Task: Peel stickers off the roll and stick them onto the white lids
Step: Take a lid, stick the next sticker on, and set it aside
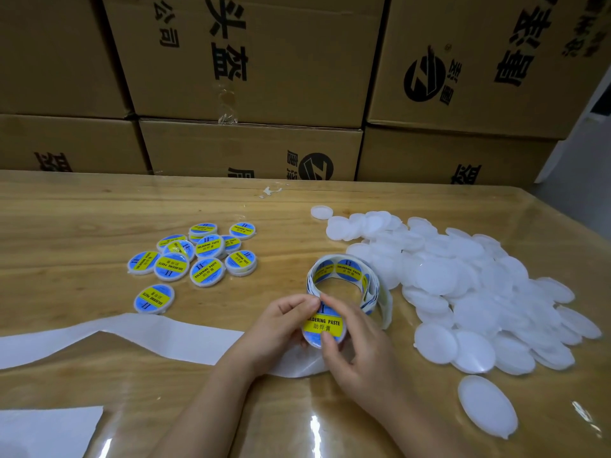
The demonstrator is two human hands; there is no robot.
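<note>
Both the left hand (284, 323) and the right hand (358, 347) grip one white lid (311, 344) in curled fingers (297, 305), just before the sticker roll (347, 272) on the bench (231, 200), and if they press unevenly, I think its sticker (322, 325) may sit crooked or wrinkled.

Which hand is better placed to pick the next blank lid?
Probably the right hand: the blank lids pile lies on its side, farther from the left hand. Both grip the stickered lid.
</note>
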